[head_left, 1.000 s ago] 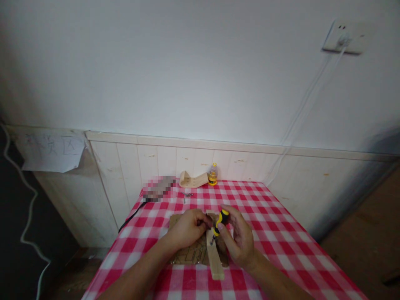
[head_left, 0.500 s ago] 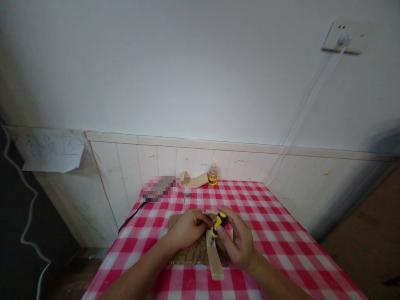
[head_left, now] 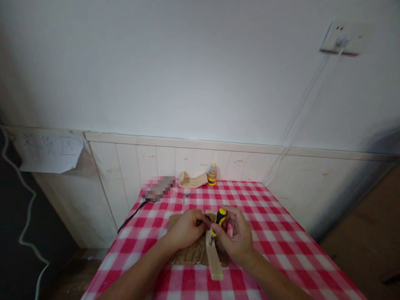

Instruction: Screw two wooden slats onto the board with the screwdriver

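My right hand (head_left: pixel 239 237) is closed around the handle of a short yellow-and-black screwdriver (head_left: pixel 219 218). The screwdriver is tilted, its tip down on a light wooden piece (head_left: pixel 214 262) at what looks like a screw. That wooden piece is bent and lies over a brown cardboard sheet (head_left: pixel 190 256), its near end reaching past the sheet's edge. With its fingers pressed on the far part of the wood, my left hand (head_left: pixel 189 229) grips it from the left side. My fingers hide some of the wood there.
At the back of the red-and-white checked tablecloth (head_left: pixel 256 250) lie a curved wooden part (head_left: pixel 192 181) and a yellow-capped bottle (head_left: pixel 212 175). Several screws (head_left: pixel 186 195) are in front of them. A blurred-out object (head_left: pixel 159 189) with a black strap lies at the left edge.
The screwdriver handle has turned a little in my right hand, and those fingers have shifted around it. My left hand stays in place on the wood.
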### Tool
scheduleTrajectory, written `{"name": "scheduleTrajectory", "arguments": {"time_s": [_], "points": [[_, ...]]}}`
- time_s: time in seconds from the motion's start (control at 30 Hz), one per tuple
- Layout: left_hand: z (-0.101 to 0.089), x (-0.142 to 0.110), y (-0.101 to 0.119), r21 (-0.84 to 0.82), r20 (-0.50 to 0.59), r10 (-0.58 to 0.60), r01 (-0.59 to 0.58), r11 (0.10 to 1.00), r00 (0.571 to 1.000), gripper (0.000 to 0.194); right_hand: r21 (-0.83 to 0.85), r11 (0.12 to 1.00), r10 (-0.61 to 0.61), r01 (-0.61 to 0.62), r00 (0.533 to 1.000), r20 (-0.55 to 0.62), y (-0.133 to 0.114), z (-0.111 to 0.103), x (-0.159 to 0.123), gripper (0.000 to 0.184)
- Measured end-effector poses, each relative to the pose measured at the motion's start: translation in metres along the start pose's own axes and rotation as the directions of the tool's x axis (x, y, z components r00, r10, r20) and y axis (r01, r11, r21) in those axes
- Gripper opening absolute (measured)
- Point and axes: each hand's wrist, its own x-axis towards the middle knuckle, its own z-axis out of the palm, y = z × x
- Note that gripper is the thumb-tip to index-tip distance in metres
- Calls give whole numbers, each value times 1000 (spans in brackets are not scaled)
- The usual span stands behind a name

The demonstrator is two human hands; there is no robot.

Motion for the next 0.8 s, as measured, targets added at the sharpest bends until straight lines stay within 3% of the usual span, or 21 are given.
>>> {"name": "scheduleTrajectory", "arguments": {"time_s": [0.3,0.5,0.67,0.8], "points": [[4,3,-9,-117,13,66,-64,991,998,27,10,1000,-13,14,999,-39,-6,1,1,34],[5,4,-11,-72,6,44,-43,996,999,25,32,999,5,-4,999,-33,-3,0,2,35],[9,7,-18,-93,-16,69,-71,993,997,22,47,998,48,-42,991,-126,2,2,5,37],[10,7,-19,-67,-25,69,-70,995,997,21,-1,1000,28,-28,995,-100,11,2,5,37]]}}
